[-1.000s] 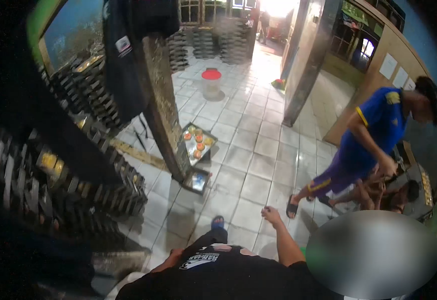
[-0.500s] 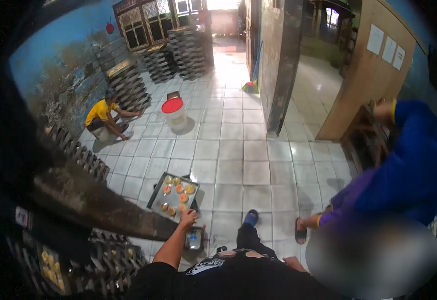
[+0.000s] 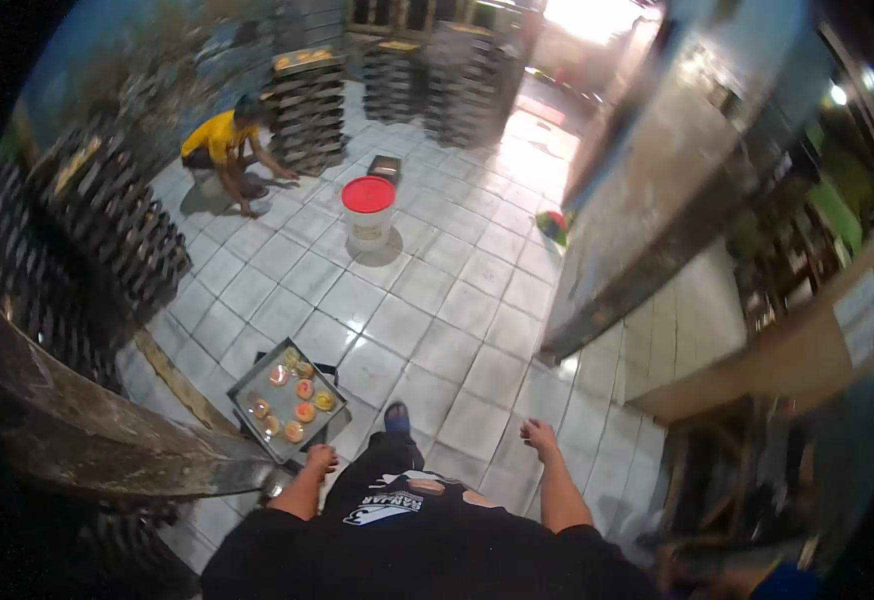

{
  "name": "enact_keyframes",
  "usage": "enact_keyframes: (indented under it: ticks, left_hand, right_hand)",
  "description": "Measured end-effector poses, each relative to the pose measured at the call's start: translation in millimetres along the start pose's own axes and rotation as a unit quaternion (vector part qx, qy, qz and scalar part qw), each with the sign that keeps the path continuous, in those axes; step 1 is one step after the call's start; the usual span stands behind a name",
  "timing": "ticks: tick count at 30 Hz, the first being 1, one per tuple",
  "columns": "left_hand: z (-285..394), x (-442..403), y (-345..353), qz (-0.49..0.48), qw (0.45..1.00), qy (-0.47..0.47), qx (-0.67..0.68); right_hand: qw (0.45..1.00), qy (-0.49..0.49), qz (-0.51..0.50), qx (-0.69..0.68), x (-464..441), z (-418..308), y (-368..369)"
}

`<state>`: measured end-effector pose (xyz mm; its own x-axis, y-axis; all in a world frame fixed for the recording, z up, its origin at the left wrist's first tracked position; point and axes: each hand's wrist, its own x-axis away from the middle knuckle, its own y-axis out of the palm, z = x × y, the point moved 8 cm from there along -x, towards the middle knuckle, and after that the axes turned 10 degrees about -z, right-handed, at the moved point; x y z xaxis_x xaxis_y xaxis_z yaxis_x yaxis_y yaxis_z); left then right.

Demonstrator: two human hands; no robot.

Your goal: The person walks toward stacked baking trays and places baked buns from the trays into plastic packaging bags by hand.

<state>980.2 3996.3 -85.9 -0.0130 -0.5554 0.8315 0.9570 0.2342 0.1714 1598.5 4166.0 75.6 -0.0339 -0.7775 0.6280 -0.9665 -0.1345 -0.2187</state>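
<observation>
A square metal tray [image 3: 335, 424] with several round buns [image 3: 304, 412], pinkish and yellow on top, stands at the lower left above the tiled floor. Something dark shows beneath it. My left hand [image 3: 321, 460] is just beside the tray's near right corner, its fingers curled in with nothing visible in them. Whether it touches the tray I cannot tell. Out over the tiles on the other side, my right hand [image 3: 537, 436] has loosely closed fingers and no object visible in it. My foot in a blue sandal [image 3: 396, 416] is on the floor between them.
A white bucket with a red lid [image 3: 368, 196] stands ahead. Beyond it, a person in a yellow shirt [image 3: 219, 142] crouches near stacked trays [image 3: 307, 115]. More stacks [image 3: 117, 215] line the left side. A dark beam [image 3: 137, 440] and a wall edge [image 3: 647, 250] flank the floor.
The view has turned and tilted. My left hand has shifted from over the tray's near edge to beside its corner. My right hand has come forward. The person in blue has mostly left view.
</observation>
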Motion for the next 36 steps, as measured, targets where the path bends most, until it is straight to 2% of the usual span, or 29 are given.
enact_keyframes:
  ticks: [1,3,6,7,8,9,10,11,13,14,16,18,22,25,26,27,28,29,30,31,32,33,34,35,36]
  left_hand:
    - [11.8,-19.3,3.5,0.004,1.000,0.004,0.023]
    - [48.8,-64.1,19.7,-0.051,0.996,-0.010,0.078]
    - [127.6,-131.2,46.5,-0.017,0.997,-0.034,0.065]
    - [187.6,-128.0,57.8,-0.009,0.981,-0.007,-0.196]
    - [217.0,-159.8,71.4,-0.035,0.991,0.020,-0.124]
    - [248.6,-202.0,82.3,-0.058,0.996,0.049,-0.050]
    - [301.1,-208.0,96.5,-0.005,0.994,0.054,-0.100]
    - [357.9,-211.2,115.8,0.010,0.986,0.046,-0.159]
    - [459.0,-233.0,150.6,-0.015,0.972,0.140,-0.187]
    - [509.2,-237.2,168.7,0.002,0.969,0.135,-0.205]
    - [577.8,-279.9,197.9,-0.067,0.977,0.165,-0.118]
    - [642.2,-290.2,228.8,-0.043,0.973,0.195,-0.115]
    - [698.3,-347.0,253.6,-0.044,0.973,0.210,-0.082]
    - [683.6,-394.3,229.8,-0.018,0.984,0.146,-0.096]
    - [676.7,-399.5,215.2,0.020,0.982,0.075,-0.173]
    - [683.2,-405.7,202.8,0.057,0.969,0.012,-0.241]
    - [694.2,-418.0,188.9,0.079,0.972,0.041,-0.219]
    - [717.6,-422.9,174.3,0.087,0.973,0.111,-0.181]
    - [724.2,-424.0,163.4,0.093,0.970,0.173,-0.141]
    - [713.7,-436.1,146.9,0.063,0.979,0.186,0.045]
    - [712.8,-452.2,135.6,0.034,0.952,0.201,0.228]
    - [728.7,-447.6,141.6,0.043,0.946,0.207,0.245]
    - [739.3,-425.9,139.8,0.138,0.943,0.170,0.249]
    - [745.1,-417.6,127.6,0.232,0.931,0.130,0.249]
    - [757.2,-417.2,127.1,0.234,0.944,0.095,0.212]
  right_hand:
    - [1.000,-0.005,-0.011,0.020,-26.6,-34.5,0.8]
    - [0.999,-0.050,0.001,-0.019,-82.9,-90.6,6.7]
    - [0.998,-0.021,-0.054,0.035,-165.5,-107.5,28.2]
    - [0.999,0.002,-0.046,0.016,-177.7,-99.4,35.5]
    - [0.983,0.016,-0.118,0.140,-196.3,-99.1,41.7]
    - [0.987,0.066,-0.124,0.073,-217.0,-75.9,42.2]
    - [0.983,0.089,-0.155,0.045,-217.9,-82.2,45.8]
    - [0.988,0.095,-0.119,-0.014,-228.4,-75.0,42.4]
    - [0.988,0.086,-0.104,0.077,-205.8,-132.3,31.4]
    - [0.987,0.088,-0.104,0.086,-212.8,-141.8,24.9]
    - [0.985,0.089,-0.115,0.094,-241.1,-162.6,18.1]
    - [0.980,0.092,-0.131,0.117,-292.2,-181.7,11.6]
    - [0.965,0.089,-0.172,0.178,-420.5,-233.1,-4.4]
    - [0.945,0.063,-0.201,0.250,-546.9,-289.6,-16.1]
    - [0.932,0.042,-0.217,0.286,-598.2,-311.8,-21.3]
    - [0.902,-0.009,-0.244,0.356,-650.9,-348.0,-21.6]
    - [0.839,-0.094,-0.276,0.459,-704.0,-389.4,-19.1]
    - [0.708,-0.213,-0.292,0.607,-758.7,-432.0,-9.6]
    - [0.613,-0.300,-0.283,0.673,-811.2,-468.3,-2.7]
    - [0.561,-0.232,-0.260,0.751,-821.0,-560.8,12.7]
    - [0.797,-0.088,-0.264,0.536,-841.7,-621.7,19.2]
    - [0.955,0.000,-0.184,0.233,-851.2,-689.2,25.9]
    - [0.951,-0.060,-0.199,0.228,-888.3,-738.6,48.0]
    - [0.956,-0.088,-0.171,0.222,-900.8,-788.4,73.9]
    - [0.952,-0.096,-0.179,0.227,-910.1,-827.1,100.1]
